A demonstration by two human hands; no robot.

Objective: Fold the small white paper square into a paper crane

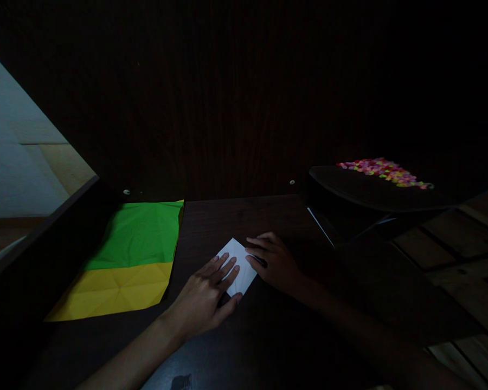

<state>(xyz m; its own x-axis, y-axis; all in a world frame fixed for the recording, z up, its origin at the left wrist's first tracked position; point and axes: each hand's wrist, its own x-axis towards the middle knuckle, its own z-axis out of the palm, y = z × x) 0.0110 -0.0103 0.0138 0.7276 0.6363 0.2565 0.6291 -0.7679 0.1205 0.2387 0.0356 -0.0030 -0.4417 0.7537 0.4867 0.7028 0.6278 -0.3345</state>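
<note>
Left hand [205,295] lies flat with fingers spread on white paper [238,265] on dark table [228,222]; right hand [274,262] presses its edge, fingers loosely curled, grasping nothing discernible.

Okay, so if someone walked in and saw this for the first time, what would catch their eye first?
Probably the green and yellow paper, creased and bright on the dark table at the left. Next, the small white paper at the centre, pressed flat by the left hand with the right hand at its edge. Colourful small pieces sit on a dark surface at the right.
</note>
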